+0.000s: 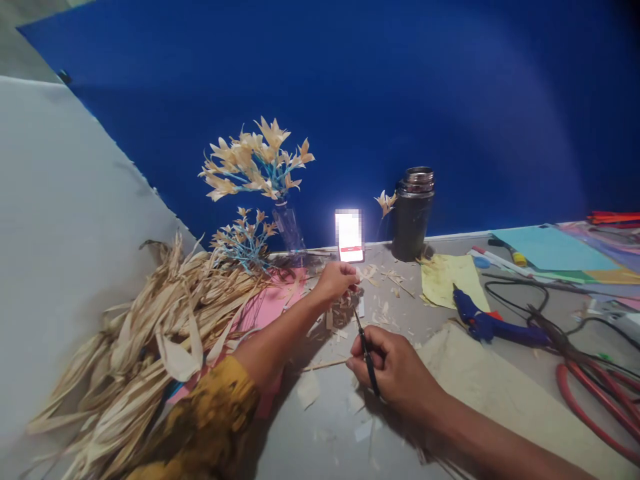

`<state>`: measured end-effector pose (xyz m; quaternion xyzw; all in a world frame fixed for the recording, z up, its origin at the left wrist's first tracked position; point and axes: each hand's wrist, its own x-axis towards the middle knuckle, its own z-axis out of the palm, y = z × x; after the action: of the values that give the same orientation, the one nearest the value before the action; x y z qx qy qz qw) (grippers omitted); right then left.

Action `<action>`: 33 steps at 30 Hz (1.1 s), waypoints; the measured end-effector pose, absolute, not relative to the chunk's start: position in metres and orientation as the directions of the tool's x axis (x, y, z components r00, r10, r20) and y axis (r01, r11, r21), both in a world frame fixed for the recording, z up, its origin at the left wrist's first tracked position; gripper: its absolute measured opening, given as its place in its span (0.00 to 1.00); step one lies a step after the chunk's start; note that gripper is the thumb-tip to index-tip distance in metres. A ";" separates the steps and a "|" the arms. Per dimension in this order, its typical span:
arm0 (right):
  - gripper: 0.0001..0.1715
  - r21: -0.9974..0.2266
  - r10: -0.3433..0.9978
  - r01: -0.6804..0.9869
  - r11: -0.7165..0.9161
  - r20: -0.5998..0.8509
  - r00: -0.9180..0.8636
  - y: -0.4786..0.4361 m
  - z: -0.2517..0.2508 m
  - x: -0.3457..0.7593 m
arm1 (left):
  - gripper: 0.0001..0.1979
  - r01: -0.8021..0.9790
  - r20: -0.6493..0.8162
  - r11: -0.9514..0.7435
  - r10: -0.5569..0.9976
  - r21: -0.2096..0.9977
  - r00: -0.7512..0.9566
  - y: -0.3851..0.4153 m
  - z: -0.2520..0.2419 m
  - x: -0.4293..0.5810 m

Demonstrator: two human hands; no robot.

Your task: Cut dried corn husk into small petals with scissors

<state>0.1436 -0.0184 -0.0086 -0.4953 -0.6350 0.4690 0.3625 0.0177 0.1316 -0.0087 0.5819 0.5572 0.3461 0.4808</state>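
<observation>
My left hand (pixel 337 283) is closed in a pinch over the middle of the table. Whatever lies between its fingertips is too small to make out. Held like a pen in my right hand (pixel 395 367) is a slim black tool with a thin metal tip (pixel 369 357), slanting up toward the left fingertips. I cannot tell its exact kind. Pale husk scraps (pixel 335 320) lie scattered under both hands. A thin stick (pixel 325 365) lies beside the right fingertips. Dried corn husks (pixel 150 340) are heaped left of my left forearm, partly over pink paper (pixel 270 300).
Husk flowers (pixel 257 160) stand in a clear bottle (pixel 289 230), near smaller blue-stemmed ones (pixel 245 243). A lit phone (pixel 350 255) leans at the back beside a dark flask (pixel 413 220). To the right lie a blue glue gun (pixel 475 317), red-handled scissors (pixel 590 400) and coloured paper (pixel 555 247).
</observation>
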 end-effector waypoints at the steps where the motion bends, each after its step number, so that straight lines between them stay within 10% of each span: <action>1: 0.03 -0.956 0.970 0.282 0.076 0.006 -0.243 -0.018 -0.009 0.144 | 0.07 0.348 -0.125 0.072 0.983 0.935 0.132 0.143 -0.012 0.024; 10: 0.13 -0.999 0.999 -0.017 -0.048 -0.048 -0.012 -0.003 0.000 0.165 | 0.07 0.489 -0.070 -0.006 0.988 0.872 0.138 0.150 0.004 0.006; 24: 0.12 -0.988 0.987 0.150 -0.027 -0.003 0.158 0.017 0.001 0.179 | 0.07 0.846 -0.147 -0.140 0.958 0.514 0.247 0.002 0.015 -0.098; 33: 0.11 -0.975 0.988 0.211 -0.061 -0.029 0.150 0.019 -0.002 0.180 | 0.08 0.827 -0.149 -0.228 0.926 0.514 0.348 -0.001 0.026 -0.075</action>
<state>0.1801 0.0187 -0.0021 -0.5977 -0.5018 0.4162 0.4667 -0.0751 -0.0013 0.0264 0.7779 0.5632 0.0943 0.2624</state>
